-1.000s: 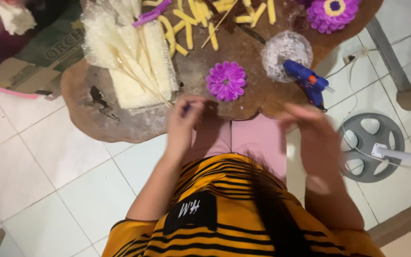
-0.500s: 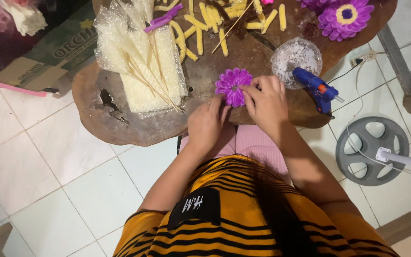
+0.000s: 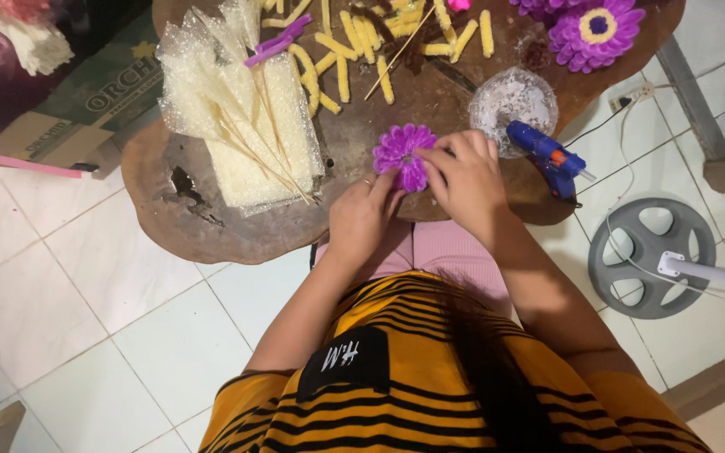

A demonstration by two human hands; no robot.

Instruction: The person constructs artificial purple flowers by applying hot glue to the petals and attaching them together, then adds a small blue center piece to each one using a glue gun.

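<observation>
Purple flower lies at the near edge of the wooden surface. Right hand — fingers curled over the flower's right side, pinching it. Left hand touches its lower petals; grip unclear, fingertips partly hidden. Blue glue gun just right — its nozzle cannot be made out.

Purple flower partly hidden under right hand fingers; left hand covers its lower edge. Beyond flower, second big purple flower and wooden table cut by top edge.
</observation>
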